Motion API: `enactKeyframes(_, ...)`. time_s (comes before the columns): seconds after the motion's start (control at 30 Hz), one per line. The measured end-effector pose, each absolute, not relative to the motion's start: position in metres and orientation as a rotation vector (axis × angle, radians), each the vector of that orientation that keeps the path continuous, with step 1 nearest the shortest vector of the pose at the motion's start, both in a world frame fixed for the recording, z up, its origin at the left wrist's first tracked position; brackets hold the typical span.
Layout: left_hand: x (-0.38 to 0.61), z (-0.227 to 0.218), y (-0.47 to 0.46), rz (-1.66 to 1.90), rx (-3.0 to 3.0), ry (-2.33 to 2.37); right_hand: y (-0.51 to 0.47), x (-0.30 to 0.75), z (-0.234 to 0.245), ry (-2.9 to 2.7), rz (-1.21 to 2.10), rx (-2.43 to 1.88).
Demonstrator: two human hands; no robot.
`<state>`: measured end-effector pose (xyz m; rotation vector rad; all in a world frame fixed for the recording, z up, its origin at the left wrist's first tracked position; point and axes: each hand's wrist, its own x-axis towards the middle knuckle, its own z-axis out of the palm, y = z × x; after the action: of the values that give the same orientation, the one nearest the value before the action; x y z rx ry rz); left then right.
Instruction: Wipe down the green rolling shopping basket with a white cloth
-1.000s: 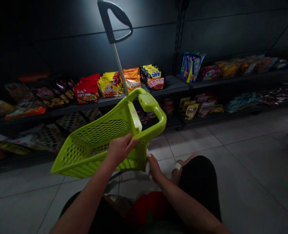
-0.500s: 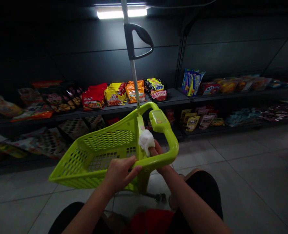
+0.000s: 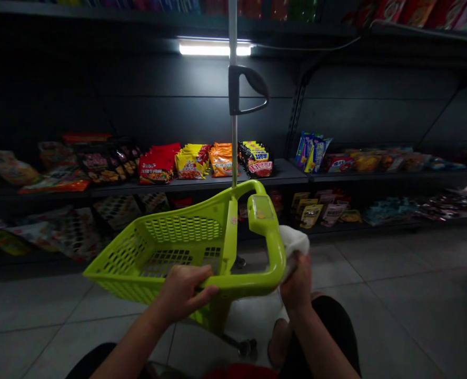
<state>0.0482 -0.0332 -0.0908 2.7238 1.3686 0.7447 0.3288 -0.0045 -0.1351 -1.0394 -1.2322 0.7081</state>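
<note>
left hand (image 3: 181,293), fingers (image 3: 206,292) clamped on rim of lime-green plastic shopping basket (image 3: 184,229), right hand (image 3: 296,284), fingers together on white cloth (image 3: 294,243), snack packets (image 3: 189,164) on dark shelf (image 3: 290,172) at frame center

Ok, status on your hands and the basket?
Left hand gripping green basket at its front rim. Right hand holding white cloth beside the basket's corner. Snack shelves ahead, beyond the basket.
</note>
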Motion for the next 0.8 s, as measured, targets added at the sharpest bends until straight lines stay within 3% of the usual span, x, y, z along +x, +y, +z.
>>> enactKeyframes(0.1,0.045,-0.092,-0.03,0.793,2.743,1.325,-0.009,0.35,-0.104,-1.365,0.525,-0.99)
enactKeyframes(0.27,0.042,-0.086,-0.032,0.827,2.772,1.212,0.047,0.359,-0.031,-1.977,0.525,-0.749)
enactKeyframes(0.5,0.033,-0.084,-0.038,0.759,2.698,1.163,0.158,0.361,0.004,-2.194,0.47,-1.23)
enactKeyframes(0.63,0.035,-0.085,-0.036,0.798,2.682,1.297,0.11,0.346,0.009,-2.36,0.366,-1.001)
enactKeyframes(0.8,0.035,-0.086,-0.037,0.768,2.7,1.274,0.048,0.33,0.013,-2.474,0.516,-0.7)
